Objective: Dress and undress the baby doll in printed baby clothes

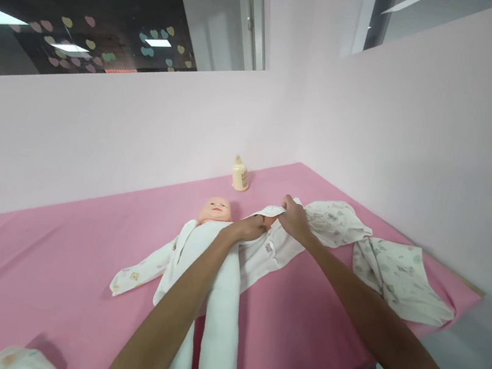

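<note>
Head view has both hands pinching the white sleeve [267,246] of the baby doll [211,247], left hand [251,228] and right hand [294,216] each in a closed grip on it, doll flat on the pink counter [29,275], a cream bottle [240,174] beyond, loose printed clothes [394,271] right.

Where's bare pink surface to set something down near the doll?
Bare: the wide stretch left of the doll out to the wall, and the strip between its legs and the loose clothes. Crowded: around both hands on the garment, near the bottle.
</note>
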Action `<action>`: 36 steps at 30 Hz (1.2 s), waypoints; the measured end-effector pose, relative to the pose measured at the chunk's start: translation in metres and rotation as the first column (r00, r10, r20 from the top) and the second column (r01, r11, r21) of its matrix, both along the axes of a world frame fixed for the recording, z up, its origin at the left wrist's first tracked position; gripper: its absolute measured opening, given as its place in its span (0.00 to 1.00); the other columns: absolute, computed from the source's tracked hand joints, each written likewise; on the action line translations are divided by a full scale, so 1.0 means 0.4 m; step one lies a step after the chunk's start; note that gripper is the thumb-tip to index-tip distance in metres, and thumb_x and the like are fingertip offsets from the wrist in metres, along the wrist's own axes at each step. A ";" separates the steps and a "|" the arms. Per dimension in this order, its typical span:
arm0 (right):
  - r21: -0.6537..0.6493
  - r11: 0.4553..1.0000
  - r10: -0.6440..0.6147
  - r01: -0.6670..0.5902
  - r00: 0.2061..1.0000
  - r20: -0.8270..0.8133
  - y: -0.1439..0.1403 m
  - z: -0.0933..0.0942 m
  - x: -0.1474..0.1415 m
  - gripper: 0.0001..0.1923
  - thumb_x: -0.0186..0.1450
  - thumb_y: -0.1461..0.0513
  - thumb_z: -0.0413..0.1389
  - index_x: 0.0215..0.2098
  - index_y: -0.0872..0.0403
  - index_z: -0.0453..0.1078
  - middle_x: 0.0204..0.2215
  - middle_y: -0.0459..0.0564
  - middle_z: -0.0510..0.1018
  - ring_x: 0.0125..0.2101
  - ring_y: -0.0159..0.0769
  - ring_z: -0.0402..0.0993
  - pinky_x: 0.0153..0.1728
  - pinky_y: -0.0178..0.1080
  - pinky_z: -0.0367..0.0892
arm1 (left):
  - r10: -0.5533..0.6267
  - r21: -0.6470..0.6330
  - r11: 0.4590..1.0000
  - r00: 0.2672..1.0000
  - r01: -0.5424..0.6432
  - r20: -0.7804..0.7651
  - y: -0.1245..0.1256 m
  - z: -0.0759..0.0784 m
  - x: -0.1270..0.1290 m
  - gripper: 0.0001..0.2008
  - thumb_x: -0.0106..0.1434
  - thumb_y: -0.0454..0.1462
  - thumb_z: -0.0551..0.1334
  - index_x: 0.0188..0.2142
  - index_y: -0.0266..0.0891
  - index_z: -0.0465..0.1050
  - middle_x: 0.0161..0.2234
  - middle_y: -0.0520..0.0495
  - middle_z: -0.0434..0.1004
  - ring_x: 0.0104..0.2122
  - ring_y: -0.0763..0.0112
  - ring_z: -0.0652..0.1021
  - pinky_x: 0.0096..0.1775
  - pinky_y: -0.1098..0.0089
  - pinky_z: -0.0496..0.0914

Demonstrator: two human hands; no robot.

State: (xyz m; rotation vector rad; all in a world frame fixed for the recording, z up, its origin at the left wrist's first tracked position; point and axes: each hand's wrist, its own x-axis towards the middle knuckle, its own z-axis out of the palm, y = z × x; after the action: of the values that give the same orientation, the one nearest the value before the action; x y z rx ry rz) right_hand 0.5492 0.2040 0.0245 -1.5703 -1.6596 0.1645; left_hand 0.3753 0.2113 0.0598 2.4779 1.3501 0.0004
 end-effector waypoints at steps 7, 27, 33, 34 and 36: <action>-0.034 0.982 0.183 -0.187 0.979 -0.086 -0.032 0.009 -0.051 0.12 0.59 0.62 0.51 0.42 0.51 0.61 0.26 0.44 0.71 0.28 0.37 0.66 0.29 0.35 0.53 | 0.010 0.150 0.989 1.000 -0.010 -0.001 0.023 -0.053 0.028 0.19 0.65 0.36 0.54 0.54 0.39 0.71 0.55 0.37 0.73 0.55 0.54 0.73 0.54 0.60 0.67; -0.332 0.924 0.219 -0.191 0.974 0.048 -0.178 -0.025 -0.008 0.12 0.60 0.55 0.57 0.29 0.51 0.59 0.26 0.45 0.71 0.29 0.36 0.66 0.28 0.36 0.54 | -0.008 0.165 0.985 0.981 0.041 -0.195 -0.021 0.006 -0.065 0.17 0.59 0.41 0.64 0.47 0.38 0.73 0.49 0.36 0.76 0.49 0.52 0.77 0.48 0.60 0.70; -0.186 0.881 0.393 -0.436 0.891 -0.228 -0.310 -0.004 -0.154 0.08 0.66 0.59 0.47 0.28 0.48 0.54 0.23 0.44 0.67 0.23 0.35 0.62 0.24 0.38 0.55 | 0.051 0.189 0.982 0.986 -0.020 -0.160 -0.018 0.014 -0.049 0.09 0.59 0.34 0.61 0.39 0.36 0.75 0.44 0.34 0.78 0.45 0.51 0.78 0.45 0.58 0.71; -0.164 0.882 0.405 -0.442 0.888 -0.217 -0.325 0.001 -0.181 0.08 0.66 0.59 0.47 0.29 0.48 0.55 0.22 0.44 0.67 0.22 0.36 0.61 0.23 0.39 0.54 | 0.050 0.195 0.981 0.989 -0.021 -0.142 -0.025 0.022 -0.054 0.08 0.60 0.33 0.60 0.39 0.36 0.75 0.43 0.34 0.78 0.44 0.52 0.78 0.45 0.59 0.71; -0.154 0.890 0.402 -0.430 0.897 -0.182 -0.349 0.008 -0.213 0.06 0.67 0.60 0.46 0.31 0.47 0.57 0.20 0.44 0.67 0.20 0.37 0.61 0.23 0.40 0.53 | 0.049 0.219 0.975 0.995 -0.028 -0.091 -0.052 0.040 -0.084 0.08 0.62 0.33 0.57 0.38 0.35 0.75 0.42 0.36 0.79 0.44 0.54 0.78 0.46 0.60 0.71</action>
State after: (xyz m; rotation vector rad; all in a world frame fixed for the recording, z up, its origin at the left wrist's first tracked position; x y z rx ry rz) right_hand 0.4638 0.0646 0.0277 -1.2758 -1.8883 0.6663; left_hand 0.3418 0.1904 0.0758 2.6613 1.5108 0.0401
